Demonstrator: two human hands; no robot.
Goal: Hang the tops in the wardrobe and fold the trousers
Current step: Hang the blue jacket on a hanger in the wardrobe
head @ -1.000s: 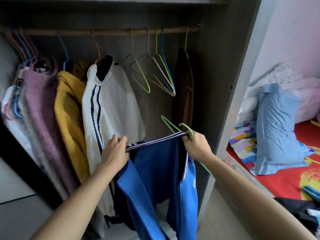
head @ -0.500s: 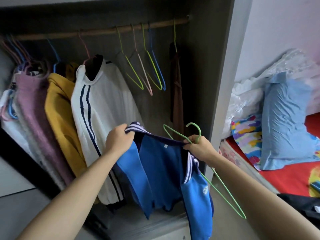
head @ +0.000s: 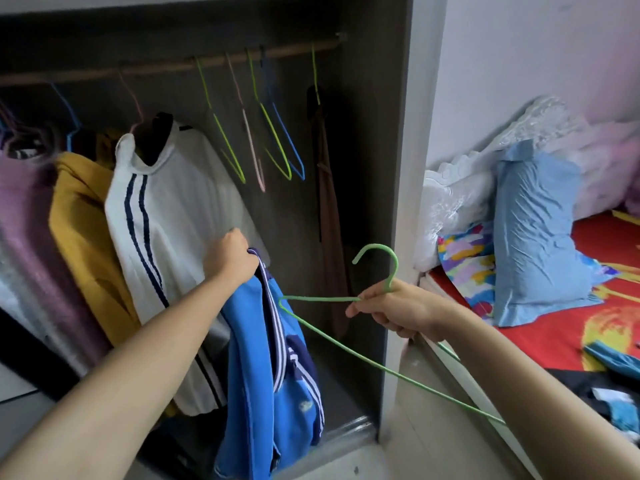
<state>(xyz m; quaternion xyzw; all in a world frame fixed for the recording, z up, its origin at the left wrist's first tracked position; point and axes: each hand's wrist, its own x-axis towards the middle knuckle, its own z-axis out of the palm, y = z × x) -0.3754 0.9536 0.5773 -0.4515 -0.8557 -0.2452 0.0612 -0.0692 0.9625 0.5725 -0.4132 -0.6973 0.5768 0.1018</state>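
The left hand point(head: 232, 259) grips the collar of a blue zip-up top with white-striped trim point(head: 273, 368), which hangs limp inside the dark open wardrobe point(head: 374, 168). The right hand point(head: 398, 311) holds a green wire hanger point(head: 323, 299) just beside it, near the wardrobe's right edge.

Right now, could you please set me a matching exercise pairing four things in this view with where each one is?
Things:
1. blue jacket
2. green hanger
3. white striped top
4. blue pillow

Places:
A. hanging from the wardrobe rail
B. held in the right hand
C. on the bed
D. gripped by the left hand

Pairs: 1-D, 2-B, 3-A, 4-C.
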